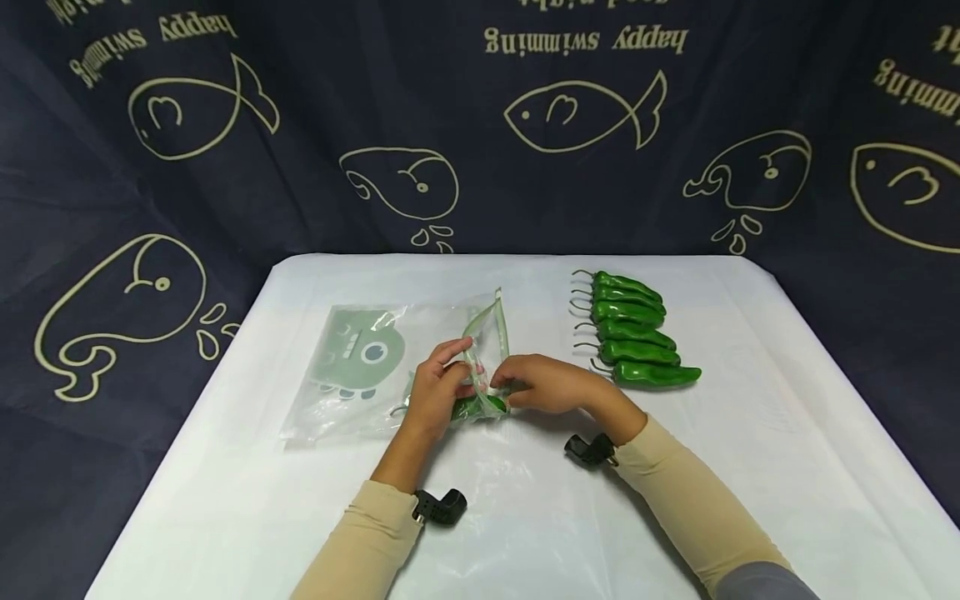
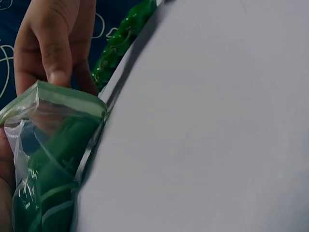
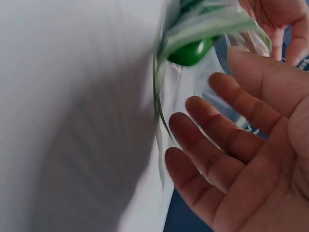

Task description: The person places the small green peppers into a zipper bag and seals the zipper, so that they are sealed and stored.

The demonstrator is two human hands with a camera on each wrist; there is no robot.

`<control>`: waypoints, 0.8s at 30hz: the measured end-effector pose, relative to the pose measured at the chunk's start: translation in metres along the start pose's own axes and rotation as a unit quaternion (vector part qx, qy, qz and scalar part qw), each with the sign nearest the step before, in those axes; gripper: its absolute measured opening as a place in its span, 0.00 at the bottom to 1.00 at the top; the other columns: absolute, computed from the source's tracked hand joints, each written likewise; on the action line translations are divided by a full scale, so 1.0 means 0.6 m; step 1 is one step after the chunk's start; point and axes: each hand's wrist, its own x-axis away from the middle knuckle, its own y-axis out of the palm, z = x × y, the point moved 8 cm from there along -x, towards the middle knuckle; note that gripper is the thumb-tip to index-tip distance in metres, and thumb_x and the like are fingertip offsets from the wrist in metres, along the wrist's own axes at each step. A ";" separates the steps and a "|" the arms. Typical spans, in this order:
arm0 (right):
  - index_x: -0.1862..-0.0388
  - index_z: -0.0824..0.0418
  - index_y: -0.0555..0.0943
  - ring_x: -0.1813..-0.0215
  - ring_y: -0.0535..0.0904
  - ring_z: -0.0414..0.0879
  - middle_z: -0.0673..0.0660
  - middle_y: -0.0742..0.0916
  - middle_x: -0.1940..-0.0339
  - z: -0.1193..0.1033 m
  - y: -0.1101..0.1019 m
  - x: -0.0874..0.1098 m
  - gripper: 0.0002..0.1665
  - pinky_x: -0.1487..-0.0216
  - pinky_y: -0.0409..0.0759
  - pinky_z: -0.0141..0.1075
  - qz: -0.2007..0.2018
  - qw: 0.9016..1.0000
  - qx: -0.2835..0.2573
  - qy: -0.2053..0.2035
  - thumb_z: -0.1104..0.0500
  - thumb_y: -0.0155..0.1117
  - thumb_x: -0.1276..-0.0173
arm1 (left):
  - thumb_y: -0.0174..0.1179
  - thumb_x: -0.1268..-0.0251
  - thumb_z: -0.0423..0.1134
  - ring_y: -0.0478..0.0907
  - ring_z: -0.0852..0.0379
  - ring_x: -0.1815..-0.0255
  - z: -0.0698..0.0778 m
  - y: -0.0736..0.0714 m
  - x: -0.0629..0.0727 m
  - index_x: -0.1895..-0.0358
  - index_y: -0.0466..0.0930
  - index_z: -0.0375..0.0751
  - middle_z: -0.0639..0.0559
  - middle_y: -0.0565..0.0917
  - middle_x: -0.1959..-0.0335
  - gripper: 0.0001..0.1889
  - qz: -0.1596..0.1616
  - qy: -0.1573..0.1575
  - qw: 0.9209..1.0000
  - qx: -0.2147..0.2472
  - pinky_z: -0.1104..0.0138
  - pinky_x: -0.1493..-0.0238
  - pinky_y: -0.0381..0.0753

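Note:
A clear zip bag (image 1: 442, 321) with a green cartoon print lies on the table, its open mouth facing right. Inside, close to the mouth, is a green pepper (image 1: 467, 407); its rounded end (image 3: 190, 52) shows under the green zip strip in the right wrist view. My left hand (image 1: 435, 390) holds the bag near its mouth, fingers bent at the upper edge. At the opening is my right hand (image 1: 546, 383), its thumb close to the strip and its slightly bent fingers (image 3: 207, 150) spread beside the bag, gripping nothing.
Several green peppers (image 1: 637, 333) lie in a row to the right of the bag, stems pointing left. A white cloth covers the table (image 1: 510, 517). Behind it hangs a dark curtain (image 1: 480, 108) with fish and whale drawings.

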 end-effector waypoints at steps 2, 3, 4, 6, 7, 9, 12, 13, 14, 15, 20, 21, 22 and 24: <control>0.44 0.63 0.81 0.44 0.78 0.50 0.55 0.83 0.46 0.000 -0.012 0.010 0.16 0.44 0.77 0.45 0.015 1.000 0.001 0.001 0.65 0.64 0.30 | 0.50 0.34 0.24 0.81 0.59 0.59 0.000 0.000 0.000 0.34 0.71 0.25 0.40 0.70 0.37 0.24 -0.006 -0.005 1.000 0.002 0.71 0.68 0.85; 0.43 0.63 0.80 0.44 0.78 0.51 0.55 0.83 0.45 0.002 -0.018 0.016 0.16 0.44 0.78 0.46 0.023 1.000 0.004 0.003 0.64 0.63 0.29 | 0.49 0.34 0.24 0.81 0.59 0.59 0.000 0.001 0.000 0.34 0.71 0.25 0.41 0.70 0.37 0.24 -0.008 -0.008 1.000 0.002 0.71 0.67 0.85; 0.42 0.63 0.80 0.44 0.78 0.51 0.55 0.83 0.45 0.004 -0.024 0.022 0.16 0.46 0.78 0.46 0.031 1.000 0.006 0.003 0.63 0.63 0.28 | 0.49 0.33 0.24 0.81 0.59 0.59 0.000 0.001 0.001 0.34 0.71 0.25 0.41 0.70 0.37 0.24 -0.010 -0.010 1.000 0.003 0.71 0.67 0.85; 0.42 0.63 0.80 0.44 0.79 0.53 0.55 0.83 0.45 0.008 -0.037 0.038 0.17 0.47 0.79 0.47 0.050 0.999 0.007 0.003 0.63 0.62 0.28 | 0.49 0.33 0.24 0.82 0.60 0.59 -0.001 0.001 0.001 0.34 0.70 0.25 0.42 0.69 0.36 0.24 -0.012 -0.012 1.000 0.003 0.71 0.68 0.85; 0.42 0.62 0.80 0.43 0.79 0.53 0.55 0.83 0.45 0.009 -0.044 0.048 0.17 0.47 0.79 0.48 0.061 0.998 0.009 0.002 0.63 0.62 0.28 | 0.49 0.33 0.24 0.82 0.60 0.60 -0.001 0.001 0.002 0.34 0.70 0.25 0.42 0.69 0.36 0.24 -0.013 -0.013 1.000 0.002 0.71 0.68 0.85; 0.43 0.62 0.80 0.42 0.78 0.53 0.55 0.83 0.45 0.015 -0.058 0.068 0.16 0.47 0.79 0.48 0.085 0.996 0.020 -0.004 0.63 0.63 0.29 | 0.49 0.32 0.24 0.81 0.60 0.60 0.000 0.000 0.003 0.33 0.70 0.24 0.42 0.70 0.36 0.24 -0.014 -0.010 1.000 0.001 0.72 0.69 0.84; 0.46 0.61 0.82 0.42 0.78 0.53 0.54 0.83 0.46 0.024 -0.078 0.102 0.15 0.45 0.78 0.49 0.125 0.991 0.043 -0.013 0.66 0.65 0.31 | 0.49 0.32 0.25 0.81 0.60 0.61 0.000 0.001 0.003 0.34 0.71 0.26 0.42 0.70 0.36 0.23 -0.014 -0.008 1.000 0.001 0.72 0.69 0.84; 0.47 0.61 0.82 0.41 0.78 0.52 0.53 0.83 0.46 0.027 -0.084 0.113 0.15 0.43 0.78 0.49 0.137 0.989 0.051 -0.013 0.67 0.66 0.32 | 0.49 0.32 0.25 0.81 0.60 0.61 0.000 0.000 0.003 0.34 0.71 0.26 0.42 0.70 0.36 0.23 -0.014 -0.007 1.000 0.002 0.71 0.69 0.84; 0.48 0.61 0.82 0.41 0.77 0.52 0.54 0.83 0.46 0.032 -0.090 0.124 0.14 0.42 0.78 0.49 0.148 0.987 0.060 -0.011 0.67 0.67 0.33 | 0.49 0.33 0.25 0.81 0.60 0.61 0.001 0.000 0.003 0.34 0.71 0.26 0.42 0.70 0.36 0.23 -0.014 -0.006 1.000 0.003 0.71 0.69 0.85; 0.49 0.60 0.83 0.40 0.77 0.52 0.53 0.83 0.46 0.038 -0.095 0.134 0.14 0.41 0.77 0.48 0.157 0.985 0.067 -0.005 0.67 0.67 0.33 | 0.49 0.33 0.25 0.81 0.60 0.61 0.001 0.000 0.003 0.34 0.72 0.26 0.42 0.70 0.36 0.23 -0.014 -0.006 1.000 0.003 0.71 0.69 0.85; 0.48 0.60 0.83 0.40 0.77 0.53 0.55 0.83 0.45 0.068 -0.117 0.185 0.14 0.42 0.77 0.50 0.180 0.979 0.084 0.042 0.66 0.67 0.32 | 0.49 0.33 0.25 0.82 0.60 0.61 0.000 0.000 0.001 0.34 0.71 0.25 0.43 0.70 0.36 0.24 -0.013 -0.005 1.000 0.003 0.71 0.70 0.84; 0.47 0.60 0.83 0.40 0.77 0.53 0.55 0.83 0.45 0.073 -0.120 0.194 0.14 0.43 0.77 0.51 0.183 0.978 0.087 0.052 0.65 0.67 0.31 | 0.49 0.33 0.25 0.82 0.60 0.61 0.000 0.000 0.001 0.34 0.71 0.25 0.42 0.70 0.36 0.24 -0.013 -0.005 1.000 0.002 0.71 0.69 0.84; 0.47 0.60 0.83 0.41 0.78 0.54 0.55 0.83 0.45 0.077 -0.123 0.204 0.14 0.43 0.77 0.51 0.186 0.977 0.087 0.061 0.65 0.67 0.31 | 0.49 0.33 0.25 0.82 0.60 0.61 0.000 0.000 0.001 0.34 0.71 0.25 0.43 0.70 0.36 0.24 -0.013 -0.006 1.000 0.002 0.71 0.69 0.85; 0.47 0.62 0.83 0.42 0.78 0.54 0.55 0.84 0.46 0.086 -0.131 0.223 0.14 0.44 0.77 0.52 0.195 0.974 0.084 0.076 0.64 0.67 0.31 | 0.49 0.33 0.25 0.82 0.60 0.61 0.000 0.001 0.002 0.34 0.72 0.27 0.43 0.70 0.36 0.24 -0.013 -0.007 1.000 0.002 0.71 0.69 0.85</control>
